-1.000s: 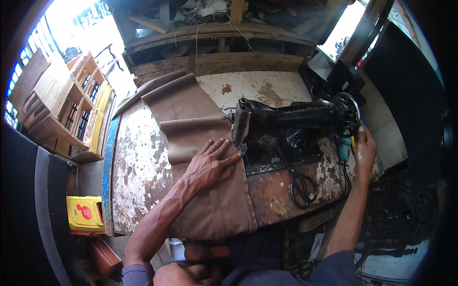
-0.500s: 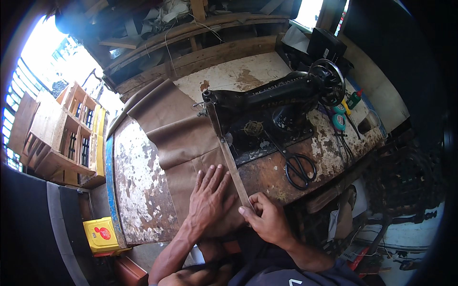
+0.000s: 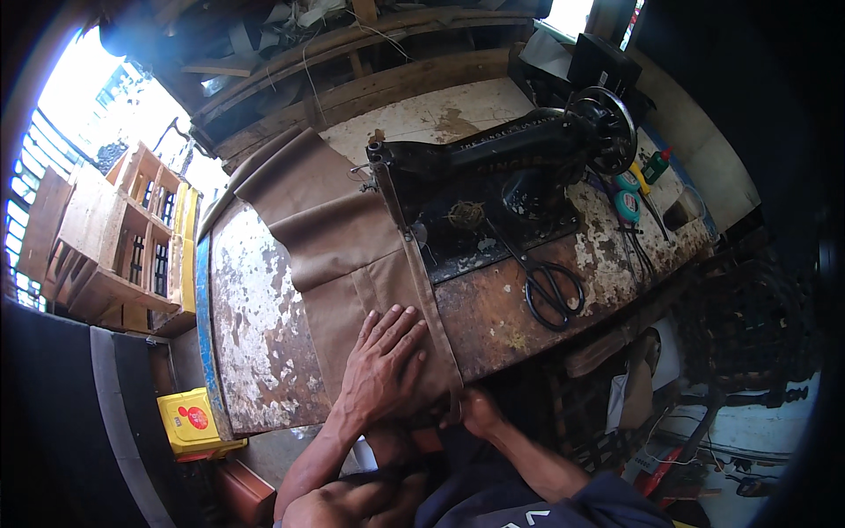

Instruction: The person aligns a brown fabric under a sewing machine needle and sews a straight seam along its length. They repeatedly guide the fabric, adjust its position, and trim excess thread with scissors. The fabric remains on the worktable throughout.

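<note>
A length of brown cloth (image 3: 339, 238) lies across the worktable and runs under the needle end of a black sewing machine (image 3: 493, 176). My left hand (image 3: 378, 365) rests flat on the cloth near the table's front, its fingers stretched out. At the cloth's near right corner, just past the table edge, my right hand (image 3: 480, 412) is closed on the folded edge strip; its fingertips are partly hidden by the cloth. That strip (image 3: 427, 286) runs up to the presser foot. Black-handled scissors (image 3: 553, 295) lie beside the machine bed, right of the cloth.
The worn worktable (image 3: 255, 334) has peeling white paint. At its right end lie a green bottle (image 3: 656, 165) and turquoise round items (image 3: 627, 204). A wooden rack (image 3: 132, 238) stands left, above a yellow container (image 3: 189, 422). Planks (image 3: 396, 75) line the back.
My right hand has moved down toward me, from the strip on the table to the cloth's near corner. My left hand stays flat on the cloth. The whole view has shifted slightly.
</note>
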Demonstrator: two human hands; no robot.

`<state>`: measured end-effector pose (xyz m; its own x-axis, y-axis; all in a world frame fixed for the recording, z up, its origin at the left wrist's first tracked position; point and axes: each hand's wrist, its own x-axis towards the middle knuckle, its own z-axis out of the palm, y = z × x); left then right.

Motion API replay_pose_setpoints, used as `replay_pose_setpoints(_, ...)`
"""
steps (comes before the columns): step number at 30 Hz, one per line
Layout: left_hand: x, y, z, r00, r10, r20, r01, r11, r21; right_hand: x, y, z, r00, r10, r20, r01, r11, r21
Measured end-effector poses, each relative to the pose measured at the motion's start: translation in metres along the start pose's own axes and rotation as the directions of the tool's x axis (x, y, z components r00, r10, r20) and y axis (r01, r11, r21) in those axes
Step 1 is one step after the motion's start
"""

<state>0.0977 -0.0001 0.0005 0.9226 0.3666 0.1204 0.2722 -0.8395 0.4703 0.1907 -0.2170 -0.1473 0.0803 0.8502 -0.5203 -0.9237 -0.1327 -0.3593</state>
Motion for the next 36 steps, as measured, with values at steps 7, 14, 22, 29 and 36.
replay_pose_setpoints(7,0.001,-0.003,-0.004,0.999,0.026,-0.027,-0.027,1.000,-0.004,-0.020,-0.038,0.006,0.973,0.081,0.215,0.039,0.865,-0.500)
replay_pose_setpoints(14,-0.001,-0.004,-0.005,0.998,0.050,-0.031,-0.049,0.999,0.022,-0.088,-0.067,0.083,1.000,0.008,0.001,-0.007,0.883,-0.469)
replay_pose_setpoints(22,-0.002,-0.009,-0.006,0.995,0.100,0.004,-0.100,0.991,0.085,-0.110,-0.045,0.072,0.963,-0.051,-0.264,-0.118,0.802,-0.585)
replay_pose_setpoints(29,0.000,-0.002,-0.007,0.993,0.117,0.000,-0.116,0.985,0.130,-0.148,-0.045,0.091,0.935,-0.271,-0.228,0.077,0.785,-0.615)
replay_pose_setpoints(36,-0.002,0.034,-0.021,0.892,0.441,-0.101,-0.424,0.893,0.153,-0.174,-0.082,0.115,0.941,-0.253,0.224,0.332,0.567,-0.754)
